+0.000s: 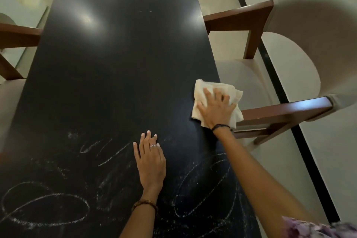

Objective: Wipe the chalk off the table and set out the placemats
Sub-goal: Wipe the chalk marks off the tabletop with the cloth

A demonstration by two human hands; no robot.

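Fingers spread, my right hand (216,109) presses the cloth (202,91) at the table (116,54) edge for wiping; left hand (150,160) braces flat, empty.

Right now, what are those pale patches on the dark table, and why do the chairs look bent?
Head view: the patches on the table are glare from lights above; the wide lens bends the chair at the edge; the chalk stays sharp.

The head camera looks steeply down (wide-angle, close) along the table (116,63).
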